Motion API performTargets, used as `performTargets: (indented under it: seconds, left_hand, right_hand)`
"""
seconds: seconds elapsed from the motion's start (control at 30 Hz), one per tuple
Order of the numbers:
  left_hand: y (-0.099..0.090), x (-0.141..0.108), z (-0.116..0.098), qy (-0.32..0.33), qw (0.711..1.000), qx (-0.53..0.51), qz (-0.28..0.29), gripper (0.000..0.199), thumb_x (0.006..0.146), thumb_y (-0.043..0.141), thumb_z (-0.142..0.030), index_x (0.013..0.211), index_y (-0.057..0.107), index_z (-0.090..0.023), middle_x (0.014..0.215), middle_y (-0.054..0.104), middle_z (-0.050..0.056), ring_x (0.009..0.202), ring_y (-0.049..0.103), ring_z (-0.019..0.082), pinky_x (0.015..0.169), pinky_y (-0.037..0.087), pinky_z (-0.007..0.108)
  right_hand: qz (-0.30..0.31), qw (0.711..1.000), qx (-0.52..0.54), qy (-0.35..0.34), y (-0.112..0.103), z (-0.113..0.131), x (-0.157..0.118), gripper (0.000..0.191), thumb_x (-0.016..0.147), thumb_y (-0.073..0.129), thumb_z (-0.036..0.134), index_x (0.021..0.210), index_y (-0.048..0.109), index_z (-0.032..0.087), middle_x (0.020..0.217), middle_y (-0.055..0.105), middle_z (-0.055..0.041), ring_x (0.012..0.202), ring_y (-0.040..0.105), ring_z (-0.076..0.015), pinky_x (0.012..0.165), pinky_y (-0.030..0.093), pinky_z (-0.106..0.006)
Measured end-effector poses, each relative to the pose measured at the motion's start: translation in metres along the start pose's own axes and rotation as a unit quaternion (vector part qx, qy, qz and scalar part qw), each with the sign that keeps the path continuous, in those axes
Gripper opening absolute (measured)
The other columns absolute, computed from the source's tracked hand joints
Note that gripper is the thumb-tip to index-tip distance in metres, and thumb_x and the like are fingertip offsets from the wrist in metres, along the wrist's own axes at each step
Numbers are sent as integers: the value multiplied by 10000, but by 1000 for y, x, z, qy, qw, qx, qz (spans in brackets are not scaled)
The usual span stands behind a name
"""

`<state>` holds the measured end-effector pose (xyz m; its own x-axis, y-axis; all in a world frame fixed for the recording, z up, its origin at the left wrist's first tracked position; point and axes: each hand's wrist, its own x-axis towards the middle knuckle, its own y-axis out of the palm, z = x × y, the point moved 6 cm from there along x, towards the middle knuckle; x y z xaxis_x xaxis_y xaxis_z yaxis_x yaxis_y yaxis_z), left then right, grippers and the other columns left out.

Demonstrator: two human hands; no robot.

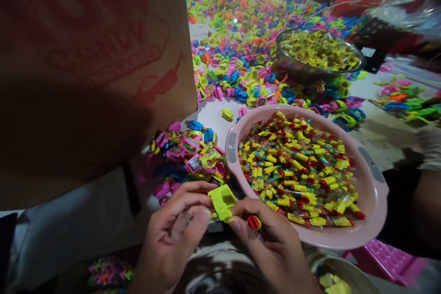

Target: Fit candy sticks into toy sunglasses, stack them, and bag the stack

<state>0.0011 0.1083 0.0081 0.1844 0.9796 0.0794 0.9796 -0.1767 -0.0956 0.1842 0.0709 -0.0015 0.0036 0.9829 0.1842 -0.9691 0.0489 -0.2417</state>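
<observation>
Left hand (175,232) and right hand (270,234) pinch one green piece (223,202), right also one tube (254,223).

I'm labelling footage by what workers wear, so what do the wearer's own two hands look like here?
The left hand and right hand are both bare, without gloves. No ring, bracelet or watch shows on either, and no sleeve or cuff comes into view. I see no markings.

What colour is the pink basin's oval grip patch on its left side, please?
Grey, showing best in the head view.
</observation>
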Motion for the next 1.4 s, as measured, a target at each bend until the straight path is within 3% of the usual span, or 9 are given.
performTargets:
  seconds: [0.13, 0.27, 0.4, 0.53, 0.8, 1.0, 1.2, 1.3, 1.4]
  left_hand:
    - [10, -7, 1, 35, 999, 23, -20, 84, 1050, 752, -283, 1050, 832, -307, 1265, 797, 35, 1168, 802, 182, 934, 662, 205]
    - [10, -10, -6, 154, 970, 180, -48, 155, 1037, 735, -136, 1088, 796, -270, 1325, 755, 28, 1211, 762, 138, 1057, 609, 195]
    - [13, -13, -13, 252, 925, 285, 2, 246, 1023, 703, -34, 1192, 759, -204, 1404, 718, 80, 1274, 726, 153, 1139, 571, 226]
    - [14, -14, -19, 294, 900, 322, 26, 292, 1009, 681, 21, 1230, 736, -162, 1447, 683, 115, 1388, 647, 190, 1247, 503, 297]
    - [20, -16, -21, 321, 882, 342, 44, 253, 996, 691, 32, 1198, 731, -115, 1439, 655, 147, 1420, 586, 235, 1278, 467, 352]
    - [20, -20, -16, 338, 866, 364, 50, 267, 975, 702, 36, 1171, 745, -140, 1398, 684, 147, 1396, 596, 260, 1243, 497, 375]
    - [19, -21, -14, 339, 870, 355, 46, 210, 983, 706, -24, 1134, 728, -169, 1346, 720, 143, 1337, 631, 251, 1214, 513, 377]
    - [18, -21, -12, 339, 865, 366, 47, 199, 987, 716, -44, 1129, 736, -181, 1354, 728, 139, 1335, 640, 253, 1214, 512, 385]
    - [7, -17, -8, 319, 870, 376, 24, 248, 983, 739, -38, 1168, 739, -203, 1381, 715, 117, 1332, 652, 236, 1198, 524, 368]
  right_hand:
    - [5, 997, -28, -70, 7, 7, 0, 60, 1116, 654, 243, 1120, 712, 261, 931, 794, 24, 792, 768, -140, 744, 605, -190]
    - [33, 990, -116, -79, 1, 18, 0, 203, 1171, 564, 280, 1362, 632, 275, 1222, 832, -36, 1074, 820, -177, 919, 642, -226]
    - [75, 970, -205, -107, -7, 31, 1, 272, 1213, 438, 311, 1434, 574, 227, 1247, 833, -83, 1081, 830, -200, 907, 655, -266]
    - [98, 949, -270, -128, -9, 33, 4, 282, 1230, 394, 360, 1363, 593, 210, 1133, 851, -72, 968, 847, -219, 790, 647, -307]
    - [122, 947, -280, -104, -4, 29, 6, 315, 1237, 389, 396, 1162, 644, 226, 920, 806, -14, 771, 799, -206, 647, 527, -323]
    - [133, 955, -253, -77, -7, 23, 6, 246, 1199, 498, 340, 1173, 697, 198, 841, 798, -14, 688, 778, -201, 606, 484, -314]
    - [90, 969, -203, -108, -12, 26, 6, 310, 1173, 538, 267, 949, 749, 228, 783, 800, -12, 582, 723, -162, 588, 479, -290]
    - [110, 970, -196, -90, -10, 21, 5, 250, 1168, 554, 289, 1049, 765, 228, 827, 821, -7, 658, 779, -175, 633, 546, -272]
    - [92, 964, -234, -90, -24, 13, 6, 263, 1162, 577, 361, 1338, 720, 229, 1072, 863, -57, 875, 841, -219, 772, 627, -300]
